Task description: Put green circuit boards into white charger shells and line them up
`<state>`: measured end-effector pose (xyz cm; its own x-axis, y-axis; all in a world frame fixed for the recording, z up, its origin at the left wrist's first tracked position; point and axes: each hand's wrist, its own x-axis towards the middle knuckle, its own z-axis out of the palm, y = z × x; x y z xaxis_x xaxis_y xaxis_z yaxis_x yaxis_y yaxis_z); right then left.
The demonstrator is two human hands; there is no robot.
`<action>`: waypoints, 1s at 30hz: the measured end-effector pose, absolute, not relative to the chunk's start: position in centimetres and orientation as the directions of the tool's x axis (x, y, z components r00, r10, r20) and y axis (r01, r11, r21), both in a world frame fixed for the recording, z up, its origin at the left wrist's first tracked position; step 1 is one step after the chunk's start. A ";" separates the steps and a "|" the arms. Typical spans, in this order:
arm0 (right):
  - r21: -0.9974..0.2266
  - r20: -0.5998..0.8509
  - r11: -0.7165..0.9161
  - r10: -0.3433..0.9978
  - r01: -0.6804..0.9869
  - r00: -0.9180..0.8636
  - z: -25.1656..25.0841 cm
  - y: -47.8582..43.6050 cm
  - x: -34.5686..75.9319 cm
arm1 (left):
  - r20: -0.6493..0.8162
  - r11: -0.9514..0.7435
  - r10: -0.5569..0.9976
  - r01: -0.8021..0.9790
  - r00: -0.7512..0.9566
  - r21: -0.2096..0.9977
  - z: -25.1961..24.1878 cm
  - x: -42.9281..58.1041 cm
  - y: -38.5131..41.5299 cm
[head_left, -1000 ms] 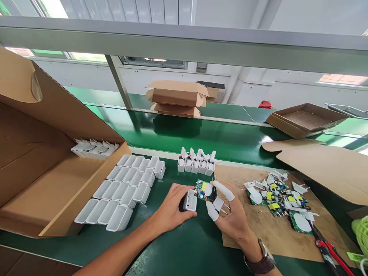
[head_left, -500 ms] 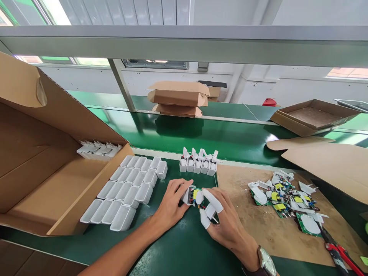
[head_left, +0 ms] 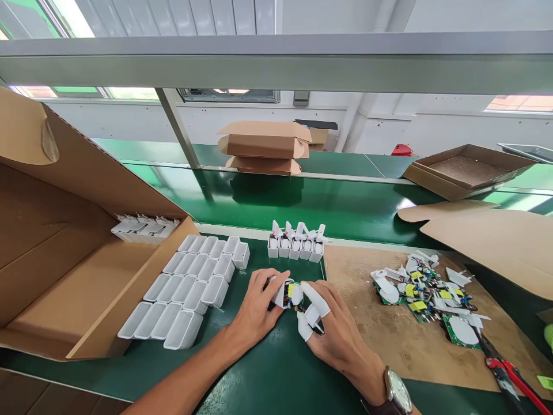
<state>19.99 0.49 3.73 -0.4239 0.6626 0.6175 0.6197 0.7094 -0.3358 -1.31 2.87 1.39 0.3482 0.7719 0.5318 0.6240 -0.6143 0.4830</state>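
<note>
Just above the green table, my left hand (head_left: 262,302) is closed around a small white plastic housing (head_left: 279,295), its open end facing right. My right hand (head_left: 332,323), with white finger cots on thumb and forefinger, grips a circuit board (head_left: 294,293) with a yellow part on it. The board's left end sits at or in the housing's mouth; how deep I cannot tell. A white piece (head_left: 313,314) lies between the right fingers. Behind the hands stands a row of several white housings (head_left: 295,245) with boards and white flaps sticking up.
Left of my hands lie rows of white plastic shells (head_left: 185,294), beside a large open cardboard box (head_left: 64,288). On a brown board (head_left: 363,340) at right are a heap of circuit boards (head_left: 425,291) and red-black pliers (head_left: 501,366). Flat cardboard (head_left: 488,233) overhangs the right side.
The camera view has shifted slightly. Both hands keep their hold on the housing and the circuit board, with only a small movement of the right fingers and the white piece.
</note>
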 end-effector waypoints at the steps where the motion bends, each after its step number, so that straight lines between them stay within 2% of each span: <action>1: -0.333 0.622 0.710 0.660 0.621 -0.421 3.7 0.5 20.0 | 0.529 -0.611 0.775 0.624 0.345 0.487 1.3 -1.3 2.9; 22: -0.341 0.608 0.706 0.670 0.621 -0.427 3.7 0.7 20.0 | 0.523 -0.627 0.770 0.585 0.365 0.514 1.2 -1.2 3.0; 30: -0.369 0.559 0.704 0.690 0.608 -0.460 3.6 0.9 20.0 | 0.497 -0.610 0.788 0.572 0.363 0.548 1.3 -1.1 2.8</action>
<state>20.02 0.87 3.64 -0.4598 0.6899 0.5592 0.6075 0.7036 -0.3685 -1.12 2.83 1.28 0.3635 0.7877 0.4974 0.5718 -0.6102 0.5484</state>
